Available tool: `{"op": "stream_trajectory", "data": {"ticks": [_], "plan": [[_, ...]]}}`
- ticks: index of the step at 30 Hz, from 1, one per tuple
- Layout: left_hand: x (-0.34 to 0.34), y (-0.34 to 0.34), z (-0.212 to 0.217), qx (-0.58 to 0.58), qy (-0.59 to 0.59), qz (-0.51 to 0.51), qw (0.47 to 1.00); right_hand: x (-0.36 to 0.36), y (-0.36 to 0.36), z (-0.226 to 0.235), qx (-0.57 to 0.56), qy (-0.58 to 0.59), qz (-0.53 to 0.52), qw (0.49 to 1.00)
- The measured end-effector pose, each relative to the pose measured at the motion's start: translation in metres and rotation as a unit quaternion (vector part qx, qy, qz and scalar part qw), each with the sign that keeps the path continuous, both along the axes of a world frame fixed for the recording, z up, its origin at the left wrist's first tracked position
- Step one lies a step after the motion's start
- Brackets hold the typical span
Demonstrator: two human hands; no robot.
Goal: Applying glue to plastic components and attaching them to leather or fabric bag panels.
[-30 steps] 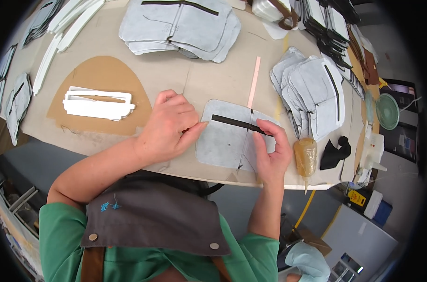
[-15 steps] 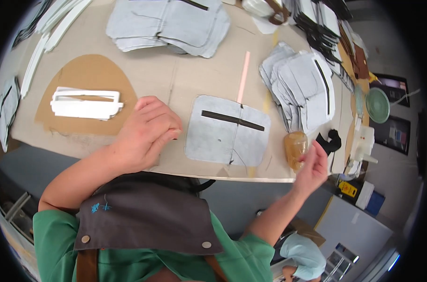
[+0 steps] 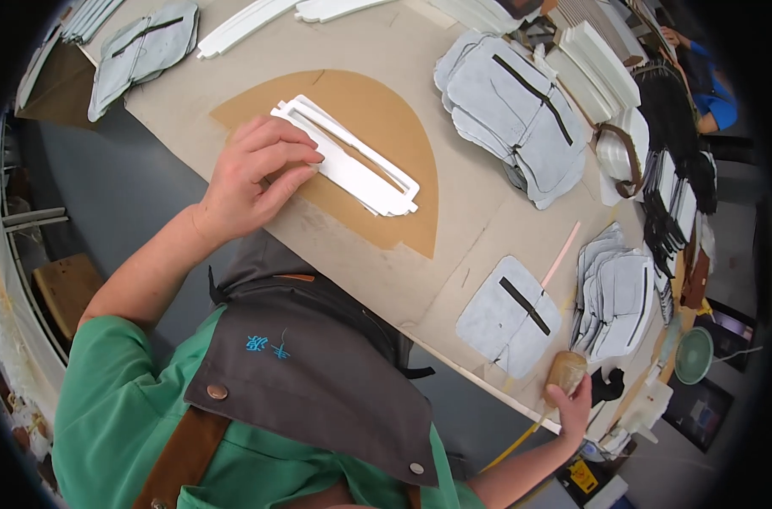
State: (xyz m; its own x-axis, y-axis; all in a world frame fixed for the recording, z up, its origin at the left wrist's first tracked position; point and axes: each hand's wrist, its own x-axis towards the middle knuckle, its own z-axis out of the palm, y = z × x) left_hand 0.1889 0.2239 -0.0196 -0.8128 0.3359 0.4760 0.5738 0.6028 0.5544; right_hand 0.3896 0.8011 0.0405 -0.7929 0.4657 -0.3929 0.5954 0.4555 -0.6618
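My left hand (image 3: 263,174) is over the near edge of a white slotted plastic frame (image 3: 352,165), thumb and bent fingers closed at its rim; the fingertips partly hide the contact. A second frame seems to lie under it, slightly offset, on a brown cardboard piece with a rounded edge (image 3: 403,153). At the table's right front edge, my right hand (image 3: 571,411) has its thumb and fingers around the lower end of a translucent amber cylinder (image 3: 565,373). Just left of that lies a single grey rounded panel (image 3: 488,322) with a black strip.
Stacks of similar grey panels lie at the back (image 3: 513,110), right (image 3: 615,297) and far left (image 3: 144,51). A pink strip (image 3: 562,253) touches the single panel. A black object (image 3: 606,386) lies beside my right hand. White strips (image 3: 250,25) lie along the far edge.
The view has swung left. My left hand has moved from bare table to the white frame. My right hand has closed around the amber cylinder.
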Motion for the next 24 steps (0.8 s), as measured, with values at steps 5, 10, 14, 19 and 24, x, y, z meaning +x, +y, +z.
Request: {"op": "stream_trajectory", "data": {"ticks": [5,10,14,19,24], "plan": [[0.0,-0.006,-0.008,0.009,0.014,0.003,1.0,-0.01,-0.041,0.008,0.174,-0.047,0.052,0.982],[0.002,-0.025,-0.016,0.019,0.008,-0.025,0.999,-0.028,-0.067,0.11,0.175,0.14,-0.002,0.975],[-0.007,-0.038,-0.01,0.017,-0.014,-0.051,0.998,-0.079,-0.091,0.127,-0.253,0.511,-0.042,0.821],[-0.047,-0.057,-0.002,-0.073,-0.083,-0.081,0.991,-0.185,-0.18,0.056,-0.645,0.429,-0.022,0.632],[-0.07,-0.052,-0.003,-0.049,-0.12,-0.15,0.98,-0.223,-0.276,-0.013,-0.714,0.336,-0.067,0.611]]}}
